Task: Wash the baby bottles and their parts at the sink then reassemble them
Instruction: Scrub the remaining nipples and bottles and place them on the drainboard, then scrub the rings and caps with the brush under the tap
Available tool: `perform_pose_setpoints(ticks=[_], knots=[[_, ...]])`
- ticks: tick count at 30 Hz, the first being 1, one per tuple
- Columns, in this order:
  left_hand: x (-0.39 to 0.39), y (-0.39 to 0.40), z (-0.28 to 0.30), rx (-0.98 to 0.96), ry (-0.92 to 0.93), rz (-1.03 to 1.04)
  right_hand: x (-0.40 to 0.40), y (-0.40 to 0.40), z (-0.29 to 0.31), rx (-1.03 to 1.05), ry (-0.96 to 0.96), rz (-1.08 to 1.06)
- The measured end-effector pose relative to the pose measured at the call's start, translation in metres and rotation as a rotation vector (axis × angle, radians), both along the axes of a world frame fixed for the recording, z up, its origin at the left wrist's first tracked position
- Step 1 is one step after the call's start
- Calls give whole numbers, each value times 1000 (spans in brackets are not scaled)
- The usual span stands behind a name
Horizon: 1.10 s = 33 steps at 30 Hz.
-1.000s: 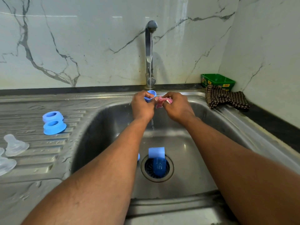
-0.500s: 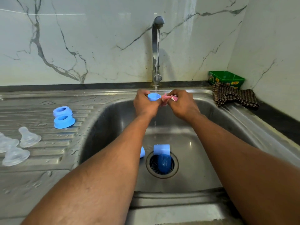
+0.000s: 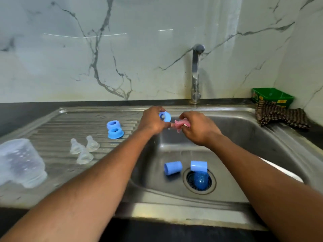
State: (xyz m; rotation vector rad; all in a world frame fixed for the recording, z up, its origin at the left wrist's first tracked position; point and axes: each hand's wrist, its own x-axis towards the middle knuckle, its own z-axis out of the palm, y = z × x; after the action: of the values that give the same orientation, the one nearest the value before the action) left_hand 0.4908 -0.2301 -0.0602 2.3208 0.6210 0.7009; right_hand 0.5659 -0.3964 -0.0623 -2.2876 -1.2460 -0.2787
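Observation:
My left hand [image 3: 151, 121] grips a blue bottle ring [image 3: 165, 116] over the sink's left rim. Right beside it, my right hand [image 3: 199, 127] pinches a pink scrub cloth [image 3: 180, 125]. Two more blue rings [image 3: 114, 129] sit stacked on the drainboard, with three clear teats [image 3: 84, 149] lying nearer me. A clear bottle [image 3: 21, 162] rests on its side at the far left. In the sink basin [image 3: 244, 154] a blue cap [image 3: 172, 168] lies on its side and another blue cap [image 3: 199, 173] stands over the drain.
The steel tap [image 3: 196, 72] rises behind the basin with water running. A green box [image 3: 272, 97] and a checked cloth [image 3: 279, 117] sit at the back right corner. The ribbed drainboard [image 3: 57, 130] stretches left. A marble wall stands behind.
Both hands have come away from under the tap toward the left with the ring and cloth. My view has swung left, showing the clear bottle and more drainboard.

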Motion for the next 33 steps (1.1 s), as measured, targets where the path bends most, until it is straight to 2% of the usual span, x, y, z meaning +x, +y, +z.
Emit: perform_pose_setpoints(ticks=[3, 6, 10, 14, 18, 22, 25, 28, 30, 33], knots=[[-39, 29, 7, 228, 171, 44, -26, 7, 9, -50, -85, 86], [-60, 43, 18, 341, 323, 176, -49, 18, 17, -52, -123, 165], [-68, 58, 21, 262, 455, 113, -75, 24, 19, 7, -131, 200], [-76, 62, 6, 313, 551, 95, -82, 18, 8, -52, -150, 180], [-85, 65, 1, 391, 689, 162, -77, 14, 2, -161, -93, 142], [-94, 69, 4, 380, 803, 296, -78, 16, 3, -125, -33, 145], [-91, 61, 7, 402, 819, 367, -78, 15, 8, -90, 0, 143], [-80, 39, 11, 480, 759, 383, -70, 8, 11, -49, 47, 101], [-65, 16, 16, 515, 723, 310, -58, 1, 15, -29, 93, 37], [-38, -18, 10, 486, 697, 103, -34, -10, 13, -106, 151, -59]])
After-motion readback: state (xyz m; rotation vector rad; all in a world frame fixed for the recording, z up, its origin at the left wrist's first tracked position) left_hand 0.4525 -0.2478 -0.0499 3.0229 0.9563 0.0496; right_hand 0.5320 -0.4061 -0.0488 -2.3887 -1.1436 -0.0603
